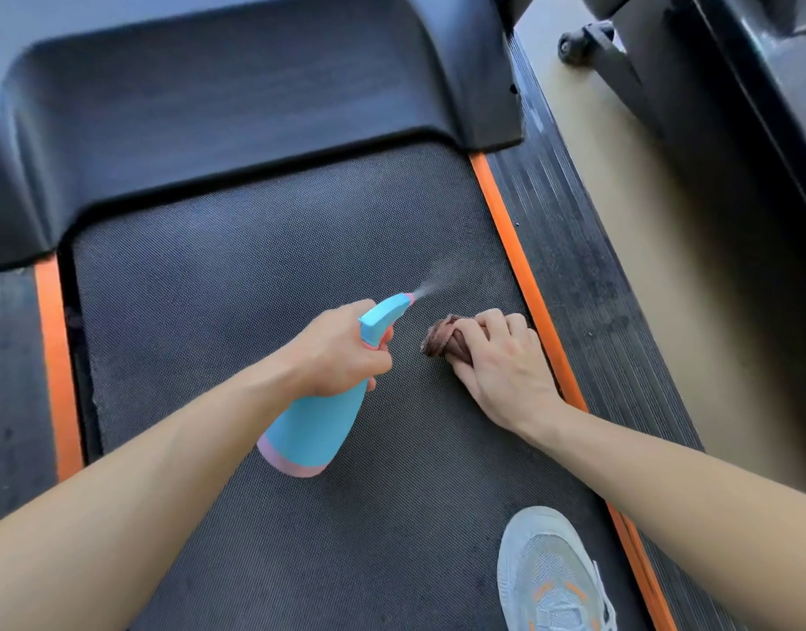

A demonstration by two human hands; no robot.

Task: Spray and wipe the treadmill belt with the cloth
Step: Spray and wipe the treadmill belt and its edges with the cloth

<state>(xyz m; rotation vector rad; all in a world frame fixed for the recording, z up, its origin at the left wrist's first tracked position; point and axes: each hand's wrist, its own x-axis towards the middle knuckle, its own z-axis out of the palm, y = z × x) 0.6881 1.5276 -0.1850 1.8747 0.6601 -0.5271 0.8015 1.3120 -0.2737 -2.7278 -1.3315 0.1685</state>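
A dark textured treadmill belt [255, 275] fills the middle of the view. My left hand [335, 352] grips a blue spray bottle [314, 425] with a pink base, its nozzle pointing up and right. A fine mist [437, 286] leaves the nozzle over the belt. My right hand [506, 366] holds a bunched brown cloth [440, 339] down on the belt near its right edge.
Orange strips [519, 266] run along both sides of the belt, with ribbed dark side rails [588, 266] outside them. The black motor cover [237, 107] lies at the far end. A grey shoe [551, 576] stands on the belt at lower right. Another machine's base [665, 84] is upper right.
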